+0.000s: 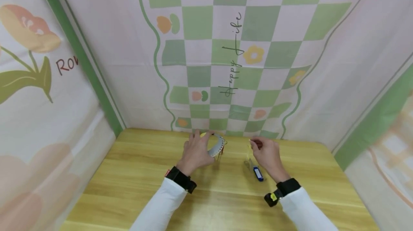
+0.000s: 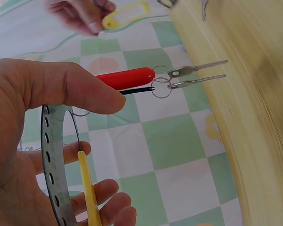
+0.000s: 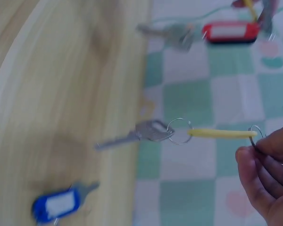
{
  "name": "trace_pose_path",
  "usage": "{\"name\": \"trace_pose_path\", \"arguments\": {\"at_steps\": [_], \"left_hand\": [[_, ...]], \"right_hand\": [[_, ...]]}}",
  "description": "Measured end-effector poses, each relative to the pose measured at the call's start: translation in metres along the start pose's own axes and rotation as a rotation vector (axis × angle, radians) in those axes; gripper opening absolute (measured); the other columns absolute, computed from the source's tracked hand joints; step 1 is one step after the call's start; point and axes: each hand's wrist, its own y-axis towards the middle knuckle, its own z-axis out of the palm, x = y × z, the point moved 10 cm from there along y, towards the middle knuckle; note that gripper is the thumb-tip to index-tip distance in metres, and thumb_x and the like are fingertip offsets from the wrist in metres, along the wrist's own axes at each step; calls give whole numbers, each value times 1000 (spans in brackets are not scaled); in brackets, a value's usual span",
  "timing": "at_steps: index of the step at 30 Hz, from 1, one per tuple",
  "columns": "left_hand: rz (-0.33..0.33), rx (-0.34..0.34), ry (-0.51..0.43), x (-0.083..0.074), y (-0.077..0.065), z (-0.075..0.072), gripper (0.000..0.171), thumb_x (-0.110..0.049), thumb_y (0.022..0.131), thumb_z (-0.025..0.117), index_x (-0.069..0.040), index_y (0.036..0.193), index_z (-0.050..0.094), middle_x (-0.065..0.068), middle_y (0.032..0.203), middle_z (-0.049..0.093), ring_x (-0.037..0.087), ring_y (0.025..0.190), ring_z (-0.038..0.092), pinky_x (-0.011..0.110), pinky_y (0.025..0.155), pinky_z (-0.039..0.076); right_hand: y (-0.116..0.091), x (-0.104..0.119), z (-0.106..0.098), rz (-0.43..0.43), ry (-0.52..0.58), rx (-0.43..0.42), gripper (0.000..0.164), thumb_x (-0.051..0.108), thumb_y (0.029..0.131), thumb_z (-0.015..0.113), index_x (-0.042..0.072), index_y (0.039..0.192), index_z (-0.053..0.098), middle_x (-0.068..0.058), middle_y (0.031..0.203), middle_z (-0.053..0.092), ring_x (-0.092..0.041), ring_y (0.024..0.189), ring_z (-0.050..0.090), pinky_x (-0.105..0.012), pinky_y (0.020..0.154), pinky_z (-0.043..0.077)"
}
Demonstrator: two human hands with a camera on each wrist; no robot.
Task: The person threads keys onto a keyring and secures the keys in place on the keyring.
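Note:
My left hand grips a curved grey metal band with a row of holes, thumb on one side and fingers on the other. In the left wrist view a red key tag, a dark tag below it and a yellow tag hang about the band. Two keys dangle on split rings from the red and dark tags. My right hand pinches a small metal ring at one end of another yellow key tag. A silver key hangs from its other end.
On the wooden table, below my right hand, lies a blue key tag with a key. A printed cloth with green checks hangs behind the table's back edge, and more cloth hangs at both sides.

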Motion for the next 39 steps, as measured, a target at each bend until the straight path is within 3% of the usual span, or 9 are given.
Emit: {"name": "trace_pose_path", "arguments": {"at_steps": [5,10,20,34,39], "left_hand": [[3,-5,8,-1,1,0,89,-18,64,87,-21,147,54,26,139,46,41,117,50,55,82,49],[5,-10,12,-2,1,0,89,-22,64,89,-20,146,54,25,138,47,41,118,50,53,82,49],[21,-11,39,-6,0,2,89,-23,65,89,-22,146,53,25,136,48,39,114,51,50,79,50],[16,8,59,-6,0,4,92,-24,65,91,-24,148,52,23,134,48,37,111,51,51,80,50],[16,1,61,-6,1,3,90,-24,66,90,-24,147,52,22,133,48,38,111,52,50,78,50]], "right_hand": [[-2,29,6,-20,124,34,5,-3,90,71,-4,93,75,-9,78,72,-19,67,68,-24,57,55],[-6,49,19,-5,219,113,4,-2,92,71,-3,92,74,-5,77,70,-15,67,66,-24,58,55],[-9,70,37,80,299,226,4,-2,93,70,-3,93,74,-5,76,69,-13,63,65,-25,56,55],[-2,74,41,102,269,210,5,-3,91,71,-4,93,74,-7,76,70,-13,61,66,-24,53,54],[-1,83,40,-5,156,198,5,-2,90,72,-2,93,76,-6,76,71,-9,61,63,-23,52,51]]}}
